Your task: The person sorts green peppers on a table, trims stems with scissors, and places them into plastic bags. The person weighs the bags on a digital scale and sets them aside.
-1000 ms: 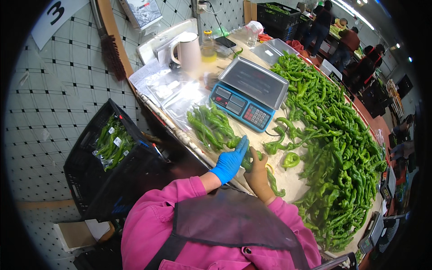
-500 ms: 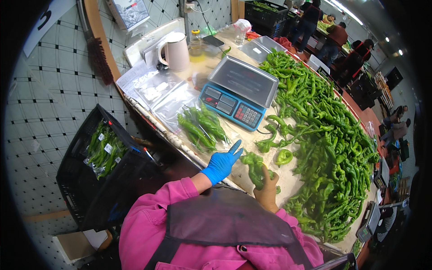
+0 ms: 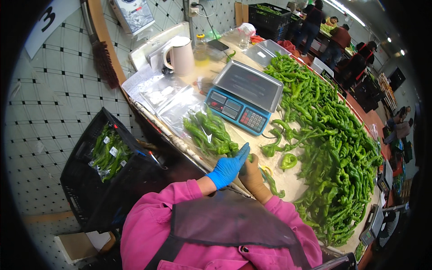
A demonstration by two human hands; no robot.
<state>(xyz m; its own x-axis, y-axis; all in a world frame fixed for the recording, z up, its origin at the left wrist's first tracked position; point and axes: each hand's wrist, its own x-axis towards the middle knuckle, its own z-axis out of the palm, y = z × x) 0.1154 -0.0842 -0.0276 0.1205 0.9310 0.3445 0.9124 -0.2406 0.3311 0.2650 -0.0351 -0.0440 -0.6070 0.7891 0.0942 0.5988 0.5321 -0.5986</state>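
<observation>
Shifted inward, the right hand point(image 3: 253, 176) now meets the blue-gloved left hand point(image 3: 228, 168). A heap of loose green peppers point(image 3: 335, 168) lies rightward, a blue metal-panned scale point(image 3: 243, 96) ahead, a clear pepper-filled plastic bag point(image 3: 208, 131) at the hands; left fingers extend nearly straight, right ones curl, their hold hidden.

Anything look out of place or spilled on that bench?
One thing: what looks like a lone green pepper lies beyond the scale, near the phone, apart from the big pepper pile. I see no spill.
</observation>
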